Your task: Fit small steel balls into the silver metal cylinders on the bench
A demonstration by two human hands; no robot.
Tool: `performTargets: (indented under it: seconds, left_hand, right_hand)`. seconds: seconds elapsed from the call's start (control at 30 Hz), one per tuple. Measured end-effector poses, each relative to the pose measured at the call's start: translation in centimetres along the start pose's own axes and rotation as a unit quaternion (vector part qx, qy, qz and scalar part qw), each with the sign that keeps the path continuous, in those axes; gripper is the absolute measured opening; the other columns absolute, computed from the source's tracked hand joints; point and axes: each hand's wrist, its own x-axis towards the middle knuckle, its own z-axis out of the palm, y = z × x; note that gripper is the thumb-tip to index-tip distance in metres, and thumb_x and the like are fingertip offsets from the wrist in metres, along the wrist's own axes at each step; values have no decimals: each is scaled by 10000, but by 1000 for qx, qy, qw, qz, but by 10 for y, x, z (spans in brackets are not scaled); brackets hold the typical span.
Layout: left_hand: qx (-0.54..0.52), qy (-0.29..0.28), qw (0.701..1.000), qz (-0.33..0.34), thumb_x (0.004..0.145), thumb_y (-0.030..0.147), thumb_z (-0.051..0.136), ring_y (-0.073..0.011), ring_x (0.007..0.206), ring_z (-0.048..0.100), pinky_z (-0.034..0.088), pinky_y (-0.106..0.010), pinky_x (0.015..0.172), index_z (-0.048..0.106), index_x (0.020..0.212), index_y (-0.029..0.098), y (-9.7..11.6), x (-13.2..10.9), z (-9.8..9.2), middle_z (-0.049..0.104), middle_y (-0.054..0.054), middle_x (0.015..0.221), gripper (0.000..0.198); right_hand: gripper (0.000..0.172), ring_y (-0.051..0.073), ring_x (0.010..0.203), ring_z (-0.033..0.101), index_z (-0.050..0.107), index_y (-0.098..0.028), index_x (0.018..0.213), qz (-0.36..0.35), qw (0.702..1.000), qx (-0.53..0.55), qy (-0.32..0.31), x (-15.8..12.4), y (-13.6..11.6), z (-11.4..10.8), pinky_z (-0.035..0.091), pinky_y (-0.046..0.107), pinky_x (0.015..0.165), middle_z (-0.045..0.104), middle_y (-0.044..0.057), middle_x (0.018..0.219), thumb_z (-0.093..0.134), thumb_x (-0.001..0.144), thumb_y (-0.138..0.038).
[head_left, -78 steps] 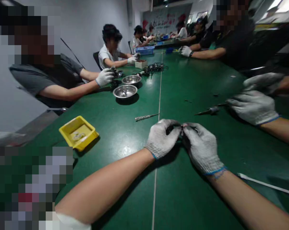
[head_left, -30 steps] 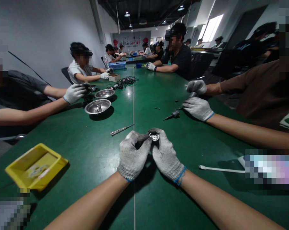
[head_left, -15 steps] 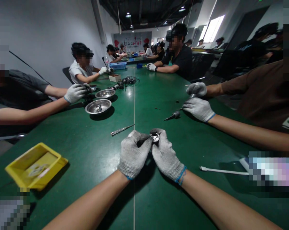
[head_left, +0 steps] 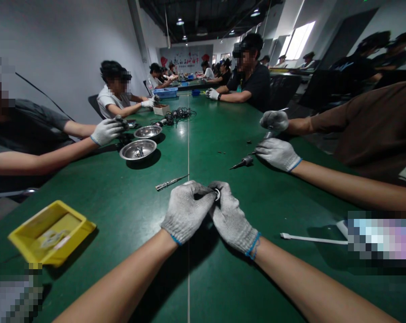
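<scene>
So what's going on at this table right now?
The camera wearer's gloved left hand and right hand are closed together around a small round part, held just above the green table. A screwdriver lies loose just beyond them, and a yellow tray sits off to the left. Across the table, a co-worker's gloved hand rests beside a pointed tool, and two metal bowls stand near another worker.

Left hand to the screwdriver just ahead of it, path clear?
Likely yes: the screwdriver lies on bare table just beyond the left hand, nothing between. But that hand and the right hand both grip a small round part, so it must let go first.
</scene>
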Motion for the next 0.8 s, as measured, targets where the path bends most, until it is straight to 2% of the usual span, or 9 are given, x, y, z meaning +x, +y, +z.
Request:
performTargets:
  seconds: [0.2,0.4,0.57,0.67,0.73,0.8]
  left_hand:
    - [-1,-15,1000,-5,830,160,740,-190,720,749,580,-307,698,817,772,215,1,2,-1,803,-14,775,112]
    - [50,-28,998,-10,848,183,725,-196,708,737,552,-299,660,802,738,220,4,4,-3,781,-10,735,139]
    - [200,-35,977,69,862,215,727,-221,749,713,560,-327,710,811,813,236,7,3,-7,754,-46,792,100]
    - [266,-62,953,131,870,199,696,-214,701,683,546,-315,663,801,801,241,11,3,-11,713,-55,775,132]
    - [291,-84,939,163,878,175,659,-203,647,651,525,-301,609,795,792,230,14,3,-13,680,-56,739,170]
    - [273,-73,943,177,880,157,630,-196,641,650,529,-295,604,809,855,222,15,4,-15,685,-57,752,191]
  right_hand:
    - [344,244,958,759,535,-255,1164,-30,1000,1,1,0,-1,0,621,388,876,757,77,1033,538,831,-171]
    - [352,256,980,755,533,-253,1166,-21,1000,-3,0,-1,-1,0,617,402,898,755,83,1051,545,828,-156]
    - [366,262,1022,749,528,-273,1173,-39,999,0,-12,-2,-3,-2,601,394,943,755,86,1080,524,839,-123]
    - [405,265,1063,736,521,-303,1166,-44,999,-6,-18,-2,-3,-3,583,395,974,753,76,1109,512,820,-93]
    - [392,264,1046,739,516,-307,1162,-39,999,-2,-21,-2,-2,-3,588,393,955,755,76,1102,513,823,-112]
    - [350,267,989,750,515,-290,1169,-22,1000,2,-16,-1,-3,-3,603,390,899,758,85,1062,522,842,-168]
